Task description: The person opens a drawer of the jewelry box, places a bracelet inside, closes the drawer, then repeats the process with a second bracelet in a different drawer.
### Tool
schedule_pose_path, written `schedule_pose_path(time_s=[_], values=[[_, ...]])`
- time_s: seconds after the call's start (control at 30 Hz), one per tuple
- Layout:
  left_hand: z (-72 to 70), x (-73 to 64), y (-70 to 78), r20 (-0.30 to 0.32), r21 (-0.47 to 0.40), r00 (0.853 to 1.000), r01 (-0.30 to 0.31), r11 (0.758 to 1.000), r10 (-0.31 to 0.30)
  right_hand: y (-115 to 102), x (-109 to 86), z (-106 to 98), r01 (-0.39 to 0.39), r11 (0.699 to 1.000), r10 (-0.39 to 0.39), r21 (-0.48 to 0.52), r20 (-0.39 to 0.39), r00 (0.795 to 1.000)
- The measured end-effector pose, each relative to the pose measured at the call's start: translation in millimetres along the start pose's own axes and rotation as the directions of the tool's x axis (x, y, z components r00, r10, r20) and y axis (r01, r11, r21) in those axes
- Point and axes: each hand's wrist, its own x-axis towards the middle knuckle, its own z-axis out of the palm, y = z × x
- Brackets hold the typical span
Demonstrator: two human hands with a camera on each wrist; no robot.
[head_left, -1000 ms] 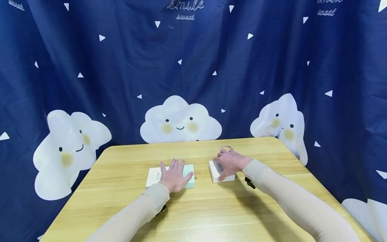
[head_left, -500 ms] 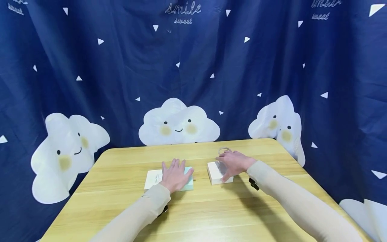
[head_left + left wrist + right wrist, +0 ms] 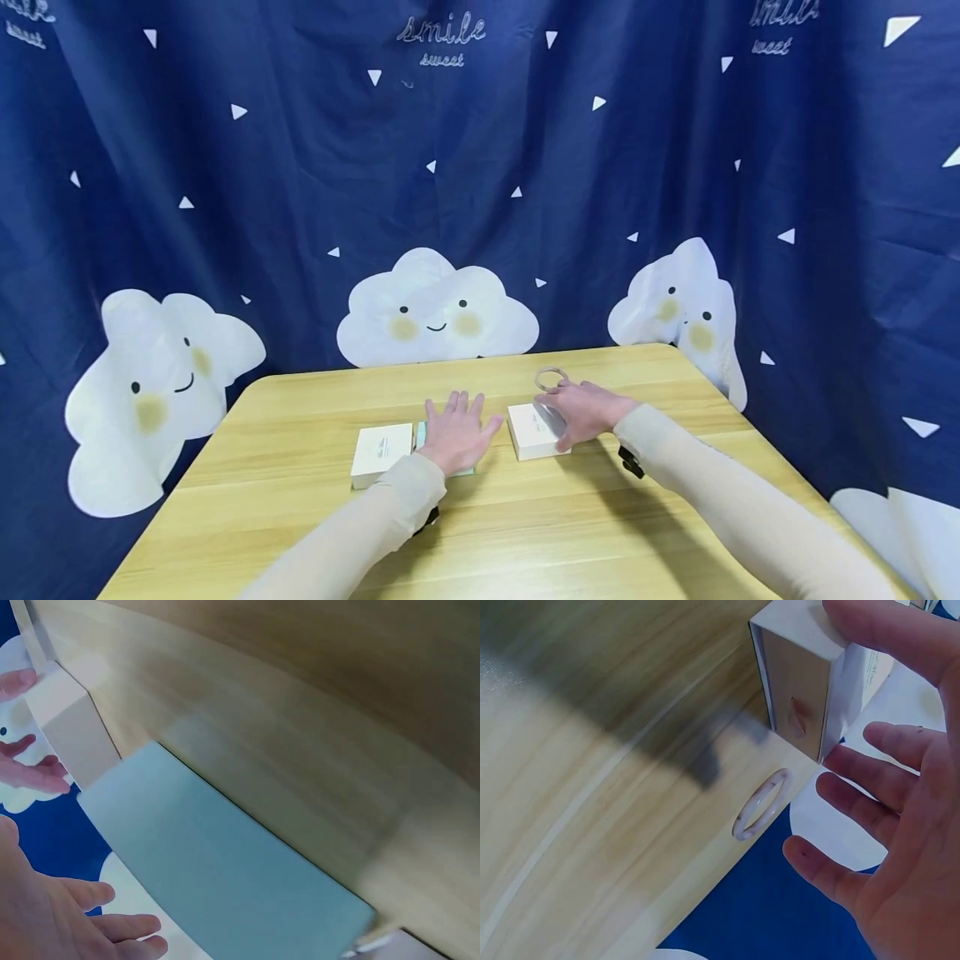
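My left hand is spread above a teal box, covering most of it. In the left wrist view the fingers of that hand appear apart from the teal box. Left of it lies a white box with small print. My right hand is at the right side of another white box, thumb on the near side and fingers on the far side. The right wrist view shows its fingers spread, the thumb overlapping an upper edge of the white box, whose end bears a small pinkish tab.
A pale marbled bangle lies flat beyond the right-hand white box, near the fingers. The wooden tabletop ends at a back edge before a dark blue curtain with smiling clouds.
My left hand has slid right, uncovering the left white box and part of the teal one. My right hand has eased slightly rightward, showing more of its box. The head view has shifted a little.
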Motion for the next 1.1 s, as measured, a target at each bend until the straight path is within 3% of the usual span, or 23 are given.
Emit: schedule_pose_path(time_s=[0.4,0.6,0.87,1.1], values=[[0.9,11.2,33.8,0.044,0.038,0.999,-0.004,0.999,0.002,-1,6.6,5,0.000,1.000,0.000,-0.023,0.006,1.000],[11.0,24.9,51.4,0.056,0.082,0.998,0.007,0.997,-0.012,0,5.6,5,-0.004,1.000,0.004,-0.010,-0.002,1.000],[20.5,37.0,67.9,0.096,0.103,0.993,0.054,0.993,-0.064,2,3.7,7,-0.003,1.000,0.003,0.005,-0.008,1.000],[27.4,43.2,71.9,0.103,0.127,0.993,0.041,0.991,-0.055,2,1.0,7,-0.004,0.999,0.005,0.034,-0.021,1.000]])
